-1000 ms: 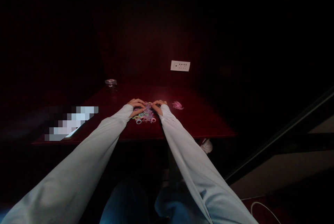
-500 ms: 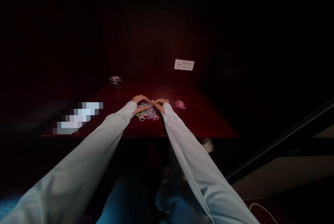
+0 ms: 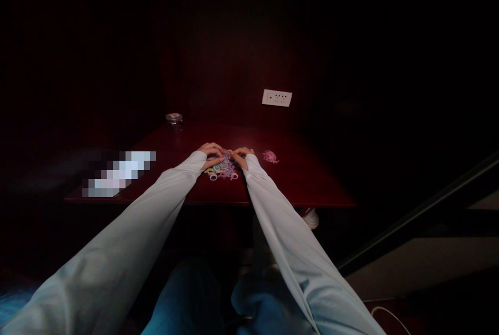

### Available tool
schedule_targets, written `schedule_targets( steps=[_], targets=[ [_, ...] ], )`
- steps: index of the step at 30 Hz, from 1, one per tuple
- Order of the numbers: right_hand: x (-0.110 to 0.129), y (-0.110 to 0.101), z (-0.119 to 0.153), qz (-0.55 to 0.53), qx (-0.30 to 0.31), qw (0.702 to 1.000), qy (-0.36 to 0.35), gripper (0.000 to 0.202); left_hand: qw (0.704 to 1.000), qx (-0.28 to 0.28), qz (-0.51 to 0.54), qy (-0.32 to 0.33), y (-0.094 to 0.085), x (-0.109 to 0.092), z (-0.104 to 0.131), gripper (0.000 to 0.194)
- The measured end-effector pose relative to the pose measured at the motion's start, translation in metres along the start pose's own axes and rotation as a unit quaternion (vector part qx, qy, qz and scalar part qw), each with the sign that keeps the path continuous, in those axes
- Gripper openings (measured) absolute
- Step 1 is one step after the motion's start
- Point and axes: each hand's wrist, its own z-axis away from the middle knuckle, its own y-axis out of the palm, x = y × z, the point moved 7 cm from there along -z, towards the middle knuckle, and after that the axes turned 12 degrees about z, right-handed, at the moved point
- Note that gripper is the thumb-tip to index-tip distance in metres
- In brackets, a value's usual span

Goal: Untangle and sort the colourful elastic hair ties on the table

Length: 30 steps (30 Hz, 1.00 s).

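A pile of small multicoloured bands and rings [image 3: 225, 169] lies on the dark red table [image 3: 288, 184], between my two hands. My left hand [image 3: 211, 154] rests at the pile's left side, thumb and fingers apart around its edge. At the upper right of the pile, my right hand [image 3: 242, 154] has its fingers bent together; whatever they hold is too small to make out. To the right sits a smaller heap of pink bands [image 3: 270, 156], touched by neither hand.
A clear lidded jar [image 3: 174, 118] stands at the table's back left. A pixelated bright flat object [image 3: 122, 172] lies near the left edge. On the back panel is a white socket plate [image 3: 277, 98]. Below the table's right side shows a whitish object [image 3: 311, 219].
My left fingers have moved slightly apart from my right fingertips, uncovering more of the pile between them. The whole view has shifted a little.
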Motion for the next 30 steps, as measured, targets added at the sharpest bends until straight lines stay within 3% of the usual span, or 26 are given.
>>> schedule_targets(
  steps=[10,14,17,19,22,30],
  targets=[
    [0.003,-0.008,0.001,0.03,-0.031,0.999,-0.001,0.027,1.0,0.01,0.005,0.009,0.0,-0.001,0.0,0.04],
    [-0.009,-0.045,0.004,0.103,-0.15,0.983,0.035,0.025,1.0,0.007,0.015,0.016,-0.002,0.0,0.0,0.04],
    [-0.04,-0.083,0.013,0.149,-0.241,0.948,0.147,0.026,1.0,0.003,0.016,0.018,-0.002,0.004,0.0,0.041],
    [-0.058,-0.1,0.02,0.177,-0.265,0.925,0.209,0.027,1.0,0.002,0.018,0.017,-0.003,0.006,0.0,0.043],
    [-0.074,-0.113,0.026,0.205,-0.265,0.909,0.249,0.028,0.999,0.013,0.024,0.02,-0.002,0.006,0.001,0.043],
    [-0.077,-0.104,0.024,0.249,-0.205,0.913,0.248,0.028,1.0,0.018,0.017,0.013,-0.003,0.002,0.002,0.038]
  ],
)
